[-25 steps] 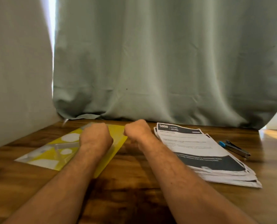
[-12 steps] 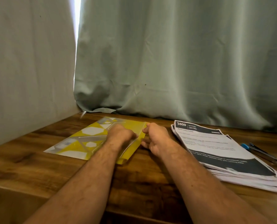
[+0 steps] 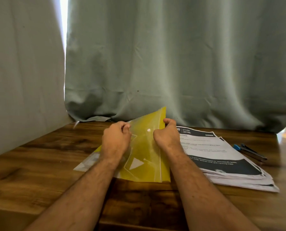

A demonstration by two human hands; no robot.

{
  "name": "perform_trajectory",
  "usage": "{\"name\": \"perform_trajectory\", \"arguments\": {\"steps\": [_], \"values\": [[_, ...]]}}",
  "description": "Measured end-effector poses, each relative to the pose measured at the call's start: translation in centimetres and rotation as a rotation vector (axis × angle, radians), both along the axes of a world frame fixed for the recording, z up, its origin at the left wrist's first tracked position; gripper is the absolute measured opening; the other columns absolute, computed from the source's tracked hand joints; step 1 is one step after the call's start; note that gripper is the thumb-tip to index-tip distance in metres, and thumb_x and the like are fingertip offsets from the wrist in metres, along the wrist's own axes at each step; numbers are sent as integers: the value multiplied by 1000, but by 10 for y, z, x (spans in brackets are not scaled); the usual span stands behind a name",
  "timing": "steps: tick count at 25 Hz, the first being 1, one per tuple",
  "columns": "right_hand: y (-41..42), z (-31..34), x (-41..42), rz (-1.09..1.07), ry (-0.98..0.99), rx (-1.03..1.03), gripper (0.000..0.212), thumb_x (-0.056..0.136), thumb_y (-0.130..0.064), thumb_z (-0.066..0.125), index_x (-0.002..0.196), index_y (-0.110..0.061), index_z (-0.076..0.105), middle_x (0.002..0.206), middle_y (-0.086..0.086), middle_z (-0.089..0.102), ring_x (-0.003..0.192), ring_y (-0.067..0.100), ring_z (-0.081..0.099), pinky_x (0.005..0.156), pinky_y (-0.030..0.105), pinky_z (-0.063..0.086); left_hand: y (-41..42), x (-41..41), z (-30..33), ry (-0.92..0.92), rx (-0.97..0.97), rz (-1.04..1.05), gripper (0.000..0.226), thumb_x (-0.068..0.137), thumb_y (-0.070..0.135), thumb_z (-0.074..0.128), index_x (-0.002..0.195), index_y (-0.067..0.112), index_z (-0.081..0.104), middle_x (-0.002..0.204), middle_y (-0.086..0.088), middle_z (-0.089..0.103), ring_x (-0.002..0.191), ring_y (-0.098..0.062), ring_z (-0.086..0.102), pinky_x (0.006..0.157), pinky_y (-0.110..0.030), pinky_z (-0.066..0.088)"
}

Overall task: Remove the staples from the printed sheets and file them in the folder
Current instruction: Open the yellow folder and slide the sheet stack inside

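A yellow translucent folder (image 3: 144, 157) with a white snap button lies on the wooden table (image 3: 47, 164) in front of me. Its far flap is raised off the table. My left hand (image 3: 116, 140) grips the flap's left side. My right hand (image 3: 166, 135) grips the flap's right edge, thumb on top. A stack of printed sheets (image 3: 222, 157) with black header bands lies just right of the folder, touching my right forearm. A blue-tipped metal staple remover (image 3: 249, 151) rests on the table beyond the stack.
A grey-green curtain (image 3: 172, 64) hangs along the table's back edge and another panel closes the left side. The table's right edge runs just past the staple remover. Bare wood lies near me and to the left of the folder.
The folder was flat with both hands on it. Now both hands have pulled its flap up and toward the right. The camera has shifted left and closer.
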State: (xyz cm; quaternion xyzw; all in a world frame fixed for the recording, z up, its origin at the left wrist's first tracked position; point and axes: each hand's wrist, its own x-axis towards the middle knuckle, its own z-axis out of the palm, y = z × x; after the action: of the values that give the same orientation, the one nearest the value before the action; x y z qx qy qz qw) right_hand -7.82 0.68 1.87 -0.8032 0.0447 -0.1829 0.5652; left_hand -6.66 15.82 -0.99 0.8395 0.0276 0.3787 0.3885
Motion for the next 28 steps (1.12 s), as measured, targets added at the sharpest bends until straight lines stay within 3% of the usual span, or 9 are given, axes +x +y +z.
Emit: {"name": "perform_trajectory", "arguments": {"steps": [4, 7, 11, 13, 16, 18, 21, 24, 28], "values": [[3, -5, -1, -21, 98, -348, 57, 84, -22, 62, 136, -16, 41, 125, 11, 61, 115, 34, 58, 93, 39, 47, 3, 10, -8, 330, 204, 6, 26, 96, 24, 56, 119, 25, 68, 118, 0, 70, 103, -22, 64, 92, -31, 52], [4, -13, -2, -42, 128, -690, 48, 86, -37, 66, 125, -12, 56, 126, 13, 61, 115, 32, 58, 90, 35, 48, 7, 19, -17, 586, 357, -14, 32, 93, 39, 64, 119, 21, 68, 126, -5, 67, 116, -26, 61, 99, -38, 51], [8, -23, -2, 16, 130, -983, 66, 82, -59, 67, 127, -12, 56, 131, 12, 56, 123, 33, 48, 95, 40, 44, 9, 22, -17, 573, 354, -80, 39, 93, 34, 66, 131, 23, 64, 138, -5, 61, 126, -25, 57, 105, -35, 47], [11, -23, -1, 43, 101, -1010, 57, 87, -52, 65, 125, -11, 58, 129, 12, 59, 121, 33, 53, 93, 40, 47, 8, 23, -18, 571, 351, -150, 41, 95, 22, 62, 135, 26, 62, 141, -3, 60, 128, -23, 55, 108, -34, 45], [16, -21, 0, 24, -14, -1109, 30, 96, -22, 56, 124, -11, 61, 127, 12, 62, 116, 32, 60, 89, 40, 52, 11, 26, -20, 612, 315, -232, 43, 94, 15, 56, 132, 32, 63, 142, 0, 60, 129, -20, 55, 111, -35, 43], [17, -18, -1, -17, -74, -1106, 29, 96, -13, 52, 123, -11, 61, 126, 12, 63, 115, 32, 61, 89, 39, 52, 11, 26, -20, 629, 285, -253, 40, 94, 17, 56, 128, 36, 65, 140, 1, 61, 126, -19, 56, 109, -36, 45], [13, -13, -3, -69, -69, -977, 31, 94, -23, 60, 122, -10, 60, 125, 14, 61, 115, 33, 60, 90, 38, 51, 8, 24, -21, 554, 246, -266, 18, 96, 42, 61, 109, 34, 70, 125, 2, 69, 115, -18, 62, 103, -37, 49], [9, -9, -6, -85, -50, -901, 40, 90, -32, 67, 121, -9, 59, 123, 15, 61, 114, 34, 60, 90, 38, 50, 7, 24, -22, 527, 207, -267, 45, 84, 71, 60, 90, 28, 69, 102, 4, 72, 100, -18, 65, 95, -40, 53], [11, -8, -7, -99, -58, -874, 37, 90, -28, 65, 119, -7, 59, 123, 15, 61, 114, 33, 59, 90, 37, 49, 12, 25, -20, 585, 194, -224, 65, 62, 84, 60, 100, 32, 64, 111, 7, 68, 108, -19, 62, 100, -44, 49]]}}
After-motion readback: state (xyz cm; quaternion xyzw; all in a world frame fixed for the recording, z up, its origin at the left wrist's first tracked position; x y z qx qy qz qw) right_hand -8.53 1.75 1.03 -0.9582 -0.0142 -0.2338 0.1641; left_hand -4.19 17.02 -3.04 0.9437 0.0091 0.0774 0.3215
